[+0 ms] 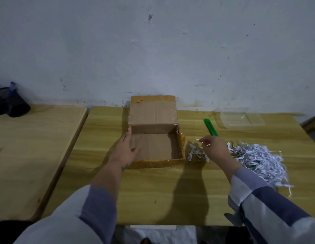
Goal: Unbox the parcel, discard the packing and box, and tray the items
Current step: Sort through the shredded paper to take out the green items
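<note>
I see the cardboard box (154, 138) near the table's (153, 191) far edge, its long axis running away from me toward the wall, its lid flap standing up at the far end. My left hand (124, 150) lies flat against its left wall, fingers spread, gripping nothing. My right hand (215, 147) hovers just right of the box over the shredded paper (255, 155), fingertips pinching a few strands. The green utility knife (211, 127) (angled, near end pointing right) lies beyond. The clear tray (241, 118) sits far right.
</note>
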`<action>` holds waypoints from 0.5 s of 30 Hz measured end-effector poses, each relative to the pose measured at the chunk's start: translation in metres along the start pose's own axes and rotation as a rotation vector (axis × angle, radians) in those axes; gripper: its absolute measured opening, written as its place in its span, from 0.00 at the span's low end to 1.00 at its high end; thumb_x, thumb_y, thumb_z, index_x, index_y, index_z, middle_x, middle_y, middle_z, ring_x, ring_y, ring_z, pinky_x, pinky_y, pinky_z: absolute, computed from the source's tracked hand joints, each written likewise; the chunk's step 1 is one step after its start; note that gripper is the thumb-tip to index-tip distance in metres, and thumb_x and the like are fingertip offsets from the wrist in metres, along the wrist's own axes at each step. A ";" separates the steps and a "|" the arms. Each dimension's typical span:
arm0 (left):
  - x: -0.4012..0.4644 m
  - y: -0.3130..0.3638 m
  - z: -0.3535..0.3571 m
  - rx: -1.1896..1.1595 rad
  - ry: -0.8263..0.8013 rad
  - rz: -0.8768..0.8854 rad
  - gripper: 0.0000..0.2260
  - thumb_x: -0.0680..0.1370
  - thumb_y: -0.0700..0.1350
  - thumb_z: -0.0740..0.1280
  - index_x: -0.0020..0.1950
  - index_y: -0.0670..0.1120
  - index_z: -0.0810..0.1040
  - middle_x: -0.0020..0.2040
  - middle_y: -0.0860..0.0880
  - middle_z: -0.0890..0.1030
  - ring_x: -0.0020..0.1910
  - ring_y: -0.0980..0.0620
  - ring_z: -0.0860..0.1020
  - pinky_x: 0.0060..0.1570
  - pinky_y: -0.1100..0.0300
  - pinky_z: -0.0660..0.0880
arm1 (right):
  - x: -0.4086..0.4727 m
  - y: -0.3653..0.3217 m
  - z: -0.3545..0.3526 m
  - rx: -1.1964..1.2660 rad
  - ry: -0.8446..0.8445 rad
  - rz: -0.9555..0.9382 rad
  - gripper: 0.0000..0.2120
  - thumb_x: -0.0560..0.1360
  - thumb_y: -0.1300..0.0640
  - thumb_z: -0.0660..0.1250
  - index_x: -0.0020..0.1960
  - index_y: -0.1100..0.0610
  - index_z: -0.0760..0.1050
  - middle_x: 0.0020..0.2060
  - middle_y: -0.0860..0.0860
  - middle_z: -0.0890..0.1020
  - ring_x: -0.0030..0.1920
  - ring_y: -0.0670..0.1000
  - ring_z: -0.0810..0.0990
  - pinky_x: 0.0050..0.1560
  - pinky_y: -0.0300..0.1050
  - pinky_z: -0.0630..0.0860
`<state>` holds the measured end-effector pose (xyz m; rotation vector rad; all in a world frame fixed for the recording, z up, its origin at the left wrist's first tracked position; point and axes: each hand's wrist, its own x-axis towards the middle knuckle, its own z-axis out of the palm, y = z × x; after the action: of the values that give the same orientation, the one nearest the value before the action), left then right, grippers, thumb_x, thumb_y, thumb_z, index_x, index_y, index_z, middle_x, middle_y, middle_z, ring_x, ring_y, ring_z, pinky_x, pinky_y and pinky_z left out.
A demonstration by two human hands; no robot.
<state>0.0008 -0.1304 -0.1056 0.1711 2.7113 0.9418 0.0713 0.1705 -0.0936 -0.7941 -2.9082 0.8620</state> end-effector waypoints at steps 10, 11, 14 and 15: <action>0.008 0.009 -0.012 -0.021 0.054 0.036 0.36 0.73 0.55 0.71 0.76 0.49 0.59 0.76 0.47 0.62 0.73 0.45 0.64 0.70 0.48 0.65 | -0.009 0.005 -0.002 0.000 -0.046 -0.006 0.12 0.74 0.62 0.62 0.51 0.53 0.82 0.49 0.56 0.85 0.49 0.56 0.82 0.50 0.46 0.78; 0.009 0.015 -0.012 0.011 0.092 0.086 0.31 0.74 0.53 0.71 0.74 0.48 0.63 0.74 0.47 0.65 0.71 0.46 0.66 0.69 0.49 0.66 | -0.010 0.006 -0.005 0.006 -0.043 -0.010 0.12 0.74 0.62 0.62 0.51 0.53 0.82 0.48 0.56 0.85 0.48 0.56 0.82 0.49 0.46 0.78; 0.012 0.038 -0.005 0.049 0.178 0.206 0.14 0.77 0.48 0.68 0.62 0.51 0.76 0.66 0.49 0.74 0.62 0.48 0.73 0.63 0.50 0.71 | -0.013 0.014 -0.019 0.013 -0.036 -0.011 0.12 0.75 0.61 0.62 0.53 0.53 0.82 0.48 0.57 0.85 0.48 0.58 0.82 0.48 0.45 0.77; 0.012 0.046 -0.001 0.092 0.215 0.225 0.09 0.77 0.48 0.67 0.57 0.52 0.78 0.63 0.51 0.77 0.60 0.49 0.74 0.61 0.50 0.71 | -0.013 0.018 -0.024 0.007 -0.024 -0.008 0.12 0.75 0.61 0.62 0.53 0.53 0.82 0.49 0.58 0.84 0.49 0.58 0.82 0.49 0.45 0.77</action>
<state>-0.0099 -0.0926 -0.0783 0.4240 2.9834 0.9432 0.0950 0.1899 -0.0807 -0.7760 -2.9248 0.8867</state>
